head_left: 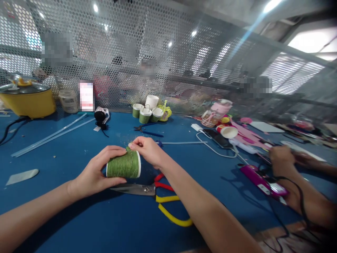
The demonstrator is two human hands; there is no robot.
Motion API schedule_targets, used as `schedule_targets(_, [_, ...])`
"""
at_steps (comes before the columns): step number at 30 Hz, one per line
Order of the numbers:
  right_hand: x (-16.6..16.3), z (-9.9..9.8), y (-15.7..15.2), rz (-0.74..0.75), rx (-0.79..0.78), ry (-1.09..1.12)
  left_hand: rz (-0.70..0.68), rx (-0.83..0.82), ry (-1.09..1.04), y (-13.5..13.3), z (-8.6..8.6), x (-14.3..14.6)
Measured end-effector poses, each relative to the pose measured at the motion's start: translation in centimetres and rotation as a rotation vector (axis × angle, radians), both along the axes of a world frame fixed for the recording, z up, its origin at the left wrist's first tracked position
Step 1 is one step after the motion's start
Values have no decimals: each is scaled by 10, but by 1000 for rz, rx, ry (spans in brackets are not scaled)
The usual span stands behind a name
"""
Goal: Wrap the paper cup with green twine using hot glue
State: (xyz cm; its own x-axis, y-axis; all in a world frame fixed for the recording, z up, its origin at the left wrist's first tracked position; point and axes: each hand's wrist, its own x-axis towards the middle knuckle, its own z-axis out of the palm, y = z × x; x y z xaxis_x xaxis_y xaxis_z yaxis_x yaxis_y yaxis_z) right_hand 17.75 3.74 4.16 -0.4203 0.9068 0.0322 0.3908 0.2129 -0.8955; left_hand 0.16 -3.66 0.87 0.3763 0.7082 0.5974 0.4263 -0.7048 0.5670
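My left hand (96, 172) is wrapped round a paper cup covered in green cord (123, 165), held on its side just above the blue table (65, 147). My right hand (149, 149) pinches the cord at the cup's upper rim, fingers pressed together. Under the cup lie scissors (155, 196) with red and yellow handles, flat on the table.
Several green-wrapped cups (146, 112) stand at the back by a perforated metal screen (158, 52). A yellow pot (26, 98) sits far left, clear sticks (52, 135) beside it. Another person's hands (283, 158) work at the right, near a magenta tool (260, 181), a phone (218, 137) and cables.
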Motion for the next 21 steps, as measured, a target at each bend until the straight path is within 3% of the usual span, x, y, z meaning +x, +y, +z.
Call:
schedule_targets(9, [-2,-2,-1,-1,-159,102,-32,-21,-64,-1,3,2])
schedule_targets(13, [0,-2,0,1,-119,76,-17,-37,-152,0,4,2])
schedule_targets(18, [10,18,-5,-39,-54,41,51,-359,-417,6,5,2])
schedule_targets(21, [13,29,-14,91,-38,51,35,-477,-524,9,7,2])
